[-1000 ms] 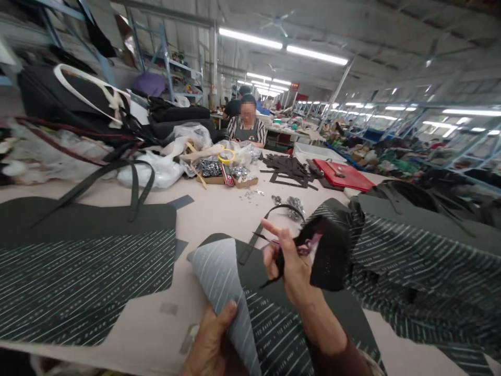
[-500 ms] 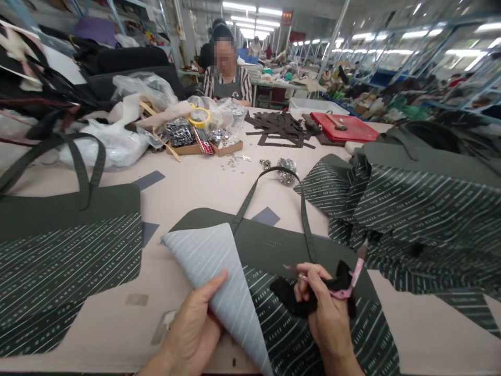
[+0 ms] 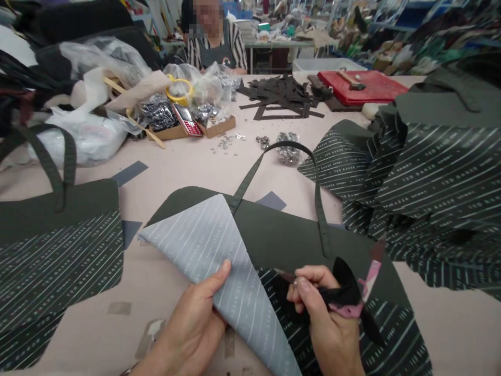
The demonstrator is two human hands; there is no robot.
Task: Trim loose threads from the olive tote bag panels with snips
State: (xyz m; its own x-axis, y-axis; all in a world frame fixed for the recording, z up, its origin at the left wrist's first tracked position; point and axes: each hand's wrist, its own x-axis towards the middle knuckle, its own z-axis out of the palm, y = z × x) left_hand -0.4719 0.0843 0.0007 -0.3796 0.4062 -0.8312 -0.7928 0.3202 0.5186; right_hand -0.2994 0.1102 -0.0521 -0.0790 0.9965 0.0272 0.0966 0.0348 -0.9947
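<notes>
My left hand (image 3: 199, 308) grips the folded-over part of a striped fabric bag panel (image 3: 223, 261), thumb on top and fingers underneath. The fold shows the panel's pale grey-blue reverse side. Its dark green upper band (image 3: 282, 235) lies flat, with a strap handle (image 3: 250, 175) arching up from it. My right hand (image 3: 324, 313) is closed around a pink tool (image 3: 370, 282) wrapped in black cloth (image 3: 344, 279), over the panel's dark striped side. A thin tip pokes out in front of the fingers. The tool's kind is unclear.
Another bag panel (image 3: 66, 250) lies at left, and a pile of striped panels (image 3: 450, 172) at right. Beyond are small metal parts (image 3: 289, 149), dark strips (image 3: 277, 94), a red board (image 3: 360, 86) with a hammer, and plastic bags (image 3: 90, 133). A person (image 3: 215, 47) sits opposite.
The camera view has tilted down and come closer. Both hands keep their hold. My right hand has turned slightly, and the black cloth around the tool has shifted.
</notes>
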